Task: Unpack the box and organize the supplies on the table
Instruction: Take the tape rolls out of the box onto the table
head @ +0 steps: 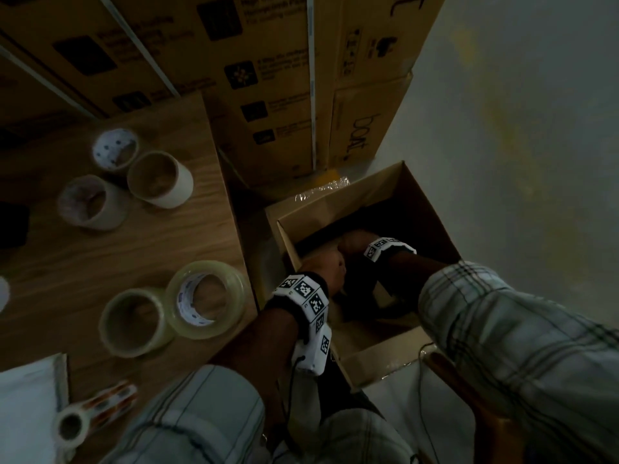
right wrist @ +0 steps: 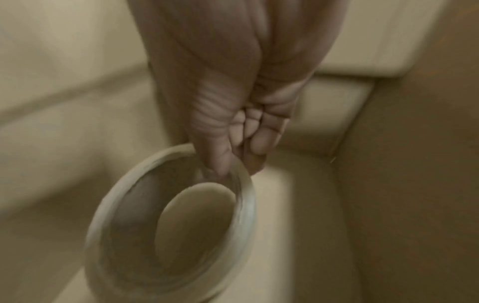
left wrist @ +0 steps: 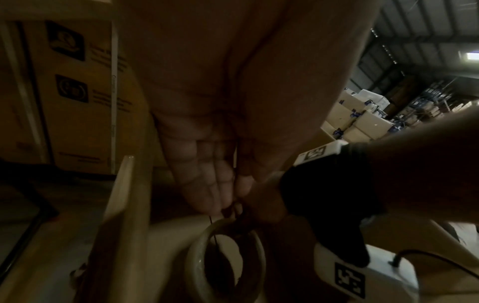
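Your right hand (right wrist: 233, 127) pinches a roll of clear tape (right wrist: 171, 225) by its rim, thumb inside the core and fingers (right wrist: 256, 143) on the outside, and the roll hangs down inside the open cardboard box (head: 341, 209). The right wrist view is blurred, so the roll's finer surface is hard to read, but the pale box walls stand all around it. Your left hand (left wrist: 215, 164) reaches into the same box just beside your right wrist, fingers straight and pressed together, pointing down toward the roll's top edge; whether the fingertips touch the roll cannot be told, and they curl round nothing. In the head view both forearms go down into the box, which stands on the floor against the side of the wooden table (head: 100, 262).

On the table, two clear tape rolls (head: 174, 306) sit touching near the edge closest to the box. Farther back three paper-cored rolls (head: 134, 182) cluster together. At the near corner lies a small tape roll (head: 70, 426) beside an orange patterned strip (head: 110, 400). Large printed cartons (head: 261, 78) are stacked behind the table and box.
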